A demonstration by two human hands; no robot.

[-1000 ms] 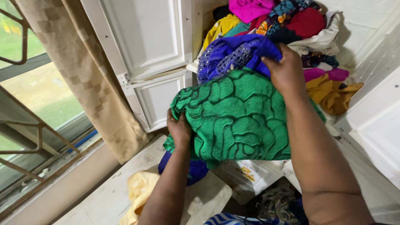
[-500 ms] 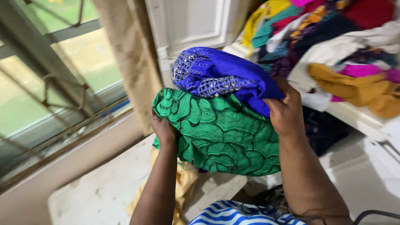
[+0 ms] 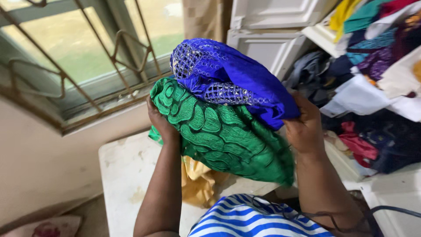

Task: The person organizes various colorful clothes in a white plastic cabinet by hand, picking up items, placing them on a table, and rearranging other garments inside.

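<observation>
I hold a stack of two folded cloths in front of my chest. The lower one is a green embroidered fabric; on top lies a blue fabric with beaded net trim. My left hand grips the green fabric's left end from underneath. At the right end, my right hand clamps both layers together. Under the stack, a yellow cloth lies on a white table.
An open white cupboard at the right overflows with mixed coloured clothes. A barred window and a beige curtain stand behind. A blue-and-white striped cloth is at the bottom edge.
I have pulled the green and blue stack out of the cupboard and swung it left over the white table; the view has turned toward the window.
</observation>
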